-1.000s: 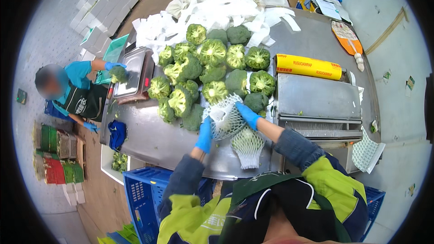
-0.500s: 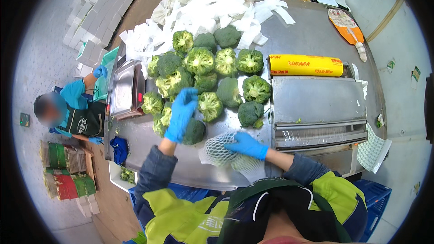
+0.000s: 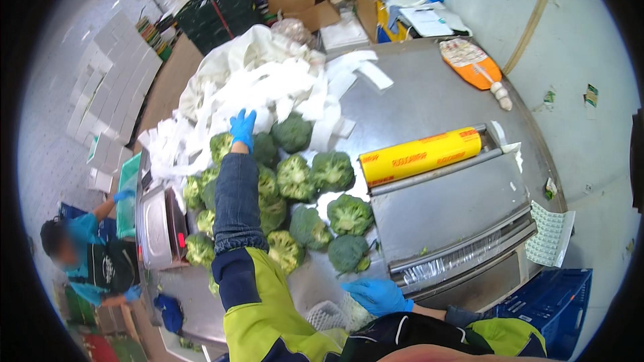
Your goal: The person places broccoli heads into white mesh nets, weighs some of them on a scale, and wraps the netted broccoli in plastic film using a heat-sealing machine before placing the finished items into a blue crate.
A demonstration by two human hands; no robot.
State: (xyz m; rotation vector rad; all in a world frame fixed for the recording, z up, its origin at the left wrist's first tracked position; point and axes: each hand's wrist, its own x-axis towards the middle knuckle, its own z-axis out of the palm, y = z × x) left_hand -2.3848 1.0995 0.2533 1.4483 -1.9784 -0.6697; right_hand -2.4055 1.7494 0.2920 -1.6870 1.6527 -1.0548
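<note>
My left hand (image 3: 243,129), in a blue glove, stretches forward to the near edge of a heap of white foam net sleeves (image 3: 282,87), its fingers spread and nothing visible in them. Below it and to its right lie several heads of broccoli (image 3: 295,177), some with cut stems upward, some crown up; my left sleeve hides part of them. At the table's near edge my gloved right hand (image 3: 379,296) is closed over a white foam net sleeve (image 3: 327,316). Pale green shows through the net beside the fingers; my clothing covers its lower part.
A film-wrapping machine (image 3: 449,208) with a yellow roll (image 3: 422,155) stands to the right. At left are a metal weighing scale (image 3: 157,224), a green crate (image 3: 127,194) and a co-worker (image 3: 100,261). An orange-and-white paddle-shaped thing (image 3: 473,67) lies at the far right.
My left hand has left the near broccoli and reached forward to the white sleeves. My right hand stays by the net sleeve near my body. The view has tilted and shifted forward.
</note>
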